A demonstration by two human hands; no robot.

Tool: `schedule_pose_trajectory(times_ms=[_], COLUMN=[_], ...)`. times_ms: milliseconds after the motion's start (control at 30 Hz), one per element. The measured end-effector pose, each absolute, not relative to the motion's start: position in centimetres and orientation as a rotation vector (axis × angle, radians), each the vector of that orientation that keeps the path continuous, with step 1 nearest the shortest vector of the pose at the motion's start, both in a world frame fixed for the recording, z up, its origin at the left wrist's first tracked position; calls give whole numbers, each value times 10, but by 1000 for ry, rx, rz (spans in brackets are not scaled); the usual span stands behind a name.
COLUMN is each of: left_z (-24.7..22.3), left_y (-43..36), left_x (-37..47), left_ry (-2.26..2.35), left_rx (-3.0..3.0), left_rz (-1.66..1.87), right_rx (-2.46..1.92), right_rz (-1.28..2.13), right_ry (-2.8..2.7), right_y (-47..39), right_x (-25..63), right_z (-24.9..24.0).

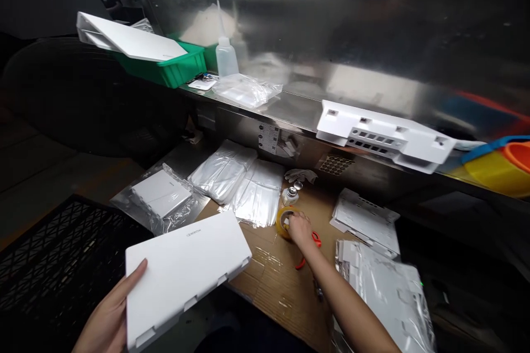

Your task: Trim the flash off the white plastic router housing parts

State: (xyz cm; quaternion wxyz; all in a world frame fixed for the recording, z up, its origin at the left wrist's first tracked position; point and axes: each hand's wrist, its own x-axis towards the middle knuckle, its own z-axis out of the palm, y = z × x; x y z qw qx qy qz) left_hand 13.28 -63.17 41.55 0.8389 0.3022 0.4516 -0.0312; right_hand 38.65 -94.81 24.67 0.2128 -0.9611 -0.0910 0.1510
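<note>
My left hand (111, 303) grips the left end of a white plastic housing (186, 270), thumb on its smooth face, which carries small dark lettering. The housing is tilted, with notches along its lower edge. My right hand (300, 227) reaches over the cardboard, fingers closed together at a roll of yellowish tape (281, 230). A small white bit shows by the fingertips, inside the ring; I cannot make out what they pinch. Beside the wrist lie red-handled scissors (316, 239), partly hidden by my forearm. Just behind the tape stands a small jar (291, 194) with a metal top.
Stacks of clear bags (226, 171) lie behind the housing, near a bagged white panel (163, 193). More white parts (364, 220) and bagged panels (385, 292) sit at right. The metal shelf holds a green bin (176, 70), squeeze bottle (226, 58) and slotted white housing (381, 138). A black crate (70, 265) stands left.
</note>
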Motion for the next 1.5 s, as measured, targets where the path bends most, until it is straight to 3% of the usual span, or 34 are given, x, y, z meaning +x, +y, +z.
schedule_pose_trajectory(times_ms=[200, 400, 767, 1000, 1233, 1333, 1500], left_z=[421, 431, 441, 457, 475, 483, 490], left_y=[-642, -655, -665, -665, -682, -700, -727], left_x=[151, 172, 186, 189, 194, 200, 206], left_ry=[978, 967, 792, 493, 377, 456, 439], left_rx=[734, 514, 478, 366, 383, 475, 533], left_rz=[19, 102, 168, 62, -43, 45, 18], right_rx=[-2765, -2867, -2981, -2815, -2332, -1744, -1579], right_rz=[304, 79, 131, 73, -111, 130, 188], right_ry=[-361, -353, -704, -648, -554, -709, -852], right_y=[-957, -971, -948, -946, -928, -901, -868], right_x=[389, 446, 480, 483, 415, 341, 277], right_z=[256, 290, 290, 294, 384, 436, 472])
